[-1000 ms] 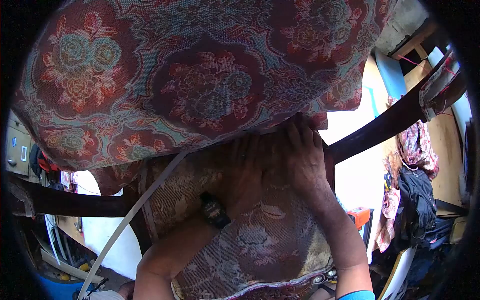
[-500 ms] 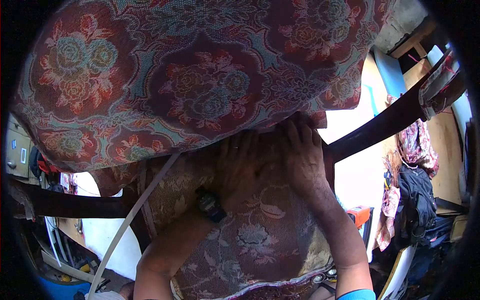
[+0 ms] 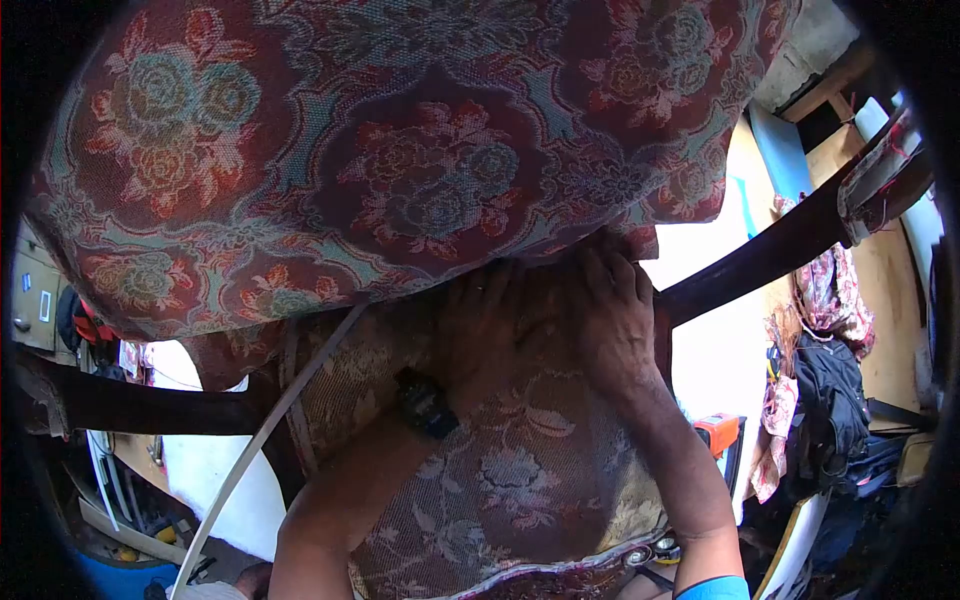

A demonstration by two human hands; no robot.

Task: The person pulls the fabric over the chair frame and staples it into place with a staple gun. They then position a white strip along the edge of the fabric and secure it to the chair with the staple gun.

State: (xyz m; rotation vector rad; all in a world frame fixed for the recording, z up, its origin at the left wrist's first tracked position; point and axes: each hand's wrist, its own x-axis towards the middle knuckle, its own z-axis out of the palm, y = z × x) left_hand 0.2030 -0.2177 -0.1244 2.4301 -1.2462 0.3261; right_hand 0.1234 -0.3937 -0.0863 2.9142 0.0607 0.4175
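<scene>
This looks like an upholstery workshop to me. A dark wooden chair frame (image 3: pixel 760 255) stands in front of me, with floral upholstery cloth (image 3: pixel 400 150) draped loose over it and a white webbing strap (image 3: pixel 270 430) hanging down. Off to my right, cloth scraps (image 3: pixel 825 290) hang above a black bag (image 3: pixel 825 400), with plywood boards (image 3: pixel 885 300) behind them. What looks like an orange power tool (image 3: pixel 718 432) sits lower down. To my left there is a metal drawer cabinet (image 3: pixel 35 300), and a blue drum (image 3: pixel 110 585) stands among the clutter on the floor.
</scene>
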